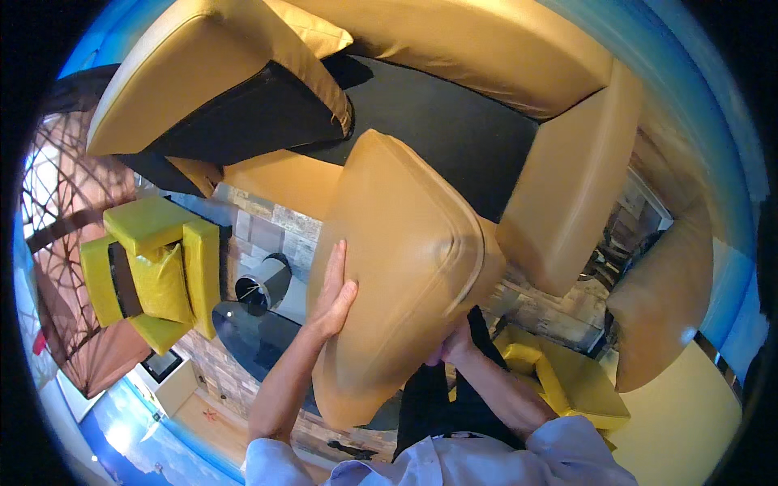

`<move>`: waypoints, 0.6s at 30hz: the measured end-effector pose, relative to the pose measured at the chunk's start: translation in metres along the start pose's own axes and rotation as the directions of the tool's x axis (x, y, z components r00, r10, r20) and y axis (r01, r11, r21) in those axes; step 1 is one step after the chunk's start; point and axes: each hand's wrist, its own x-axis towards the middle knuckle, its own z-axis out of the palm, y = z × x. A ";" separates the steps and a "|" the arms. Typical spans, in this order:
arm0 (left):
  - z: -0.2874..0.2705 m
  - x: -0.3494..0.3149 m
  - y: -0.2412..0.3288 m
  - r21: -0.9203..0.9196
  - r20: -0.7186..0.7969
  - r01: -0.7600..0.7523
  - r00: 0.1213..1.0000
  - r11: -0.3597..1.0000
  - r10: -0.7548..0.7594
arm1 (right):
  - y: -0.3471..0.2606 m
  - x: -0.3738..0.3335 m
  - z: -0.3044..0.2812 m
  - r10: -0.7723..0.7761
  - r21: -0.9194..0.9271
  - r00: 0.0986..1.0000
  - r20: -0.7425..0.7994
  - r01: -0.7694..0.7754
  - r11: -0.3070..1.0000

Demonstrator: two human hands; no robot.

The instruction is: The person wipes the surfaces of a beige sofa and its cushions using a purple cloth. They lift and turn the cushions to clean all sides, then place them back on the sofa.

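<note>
Fingers [337, 257] of the left hand [327, 312] lie straight and flat against the tan cushion [397, 235], thumb apart; it looks too thick to wrap, so the palm probably steadies it. The right hand [459, 344] meets its edge at five o'clock, seemingly bearing weight; its fingers are hidden, so I cannot tell how they close. The cushion is tilted mid-picture, in front of the sofa [575, 178], whose arm and back enclose a dark deck [454, 121]. At eleven o'clock, a second cushion [194, 69] is tilted over that deck, black underside showing. At nine o'clock, a yellow armchair [203, 275] contains a pillow [162, 283]. Nearer, beside a dark tabletop [247, 336], a grey bin [277, 279] holds something pale, too small to identify.
</note>
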 end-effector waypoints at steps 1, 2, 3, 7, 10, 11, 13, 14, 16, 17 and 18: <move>-0.001 0.013 0.009 0.001 -0.011 -0.004 1.000 1.000 0.004 | -0.011 0.001 0.004 -0.002 -0.018 1.000 0.005 0.002 1.000; -0.001 0.023 0.018 0.008 -0.029 -0.028 0.999 1.000 0.028 | -0.023 0.001 0.010 0.002 -0.037 1.000 0.008 -0.002 0.999; -0.002 0.032 0.029 0.027 -0.044 -0.030 0.999 0.999 0.031 | -0.035 0.002 0.014 0.006 -0.055 1.000 0.011 -0.006 0.998; 0.002 0.080 0.081 0.136 -0.146 -0.071 0.985 0.988 0.090 | -0.090 0.041 0.007 -0.114 0.142 0.919 0.376 0.065 0.988; 0.021 0.119 0.115 0.203 -0.267 -0.115 0.949 0.972 0.168 | -0.173 0.046 0.024 -0.258 -0.092 0.963 0.081 0.265 0.960; 0.033 0.137 0.122 0.281 -0.285 -0.088 0.943 0.956 0.171 | -0.203 0.048 0.027 -0.379 -0.241 0.924 -0.057 0.355 0.903; 0.058 0.165 0.128 0.318 -0.258 -0.163 0.933 0.934 0.250 | -0.247 0.021 0.013 -0.833 -0.444 0.535 0.141 0.786 0.430; 0.071 0.176 0.126 0.279 -0.235 -0.256 0.916 0.925 0.324 | -0.265 -0.028 0.050 -0.805 -0.521 0.582 -0.118 0.654 0.549; 0.102 0.183 0.137 0.152 -0.241 -0.274 0.922 0.950 0.305 | -0.289 -0.101 0.025 -0.917 -0.599 0.397 -0.029 0.728 0.334; 0.114 0.183 0.135 0.137 -0.267 -0.276 0.914 0.951 0.304 | -0.300 -0.132 0.012 -0.928 -0.566 0.372 0.011 0.767 0.301; 0.124 0.179 0.124 0.130 -0.265 -0.253 0.923 0.959 0.279 | -0.304 -0.160 0.007 -0.945 -0.566 0.320 0.060 0.791 0.232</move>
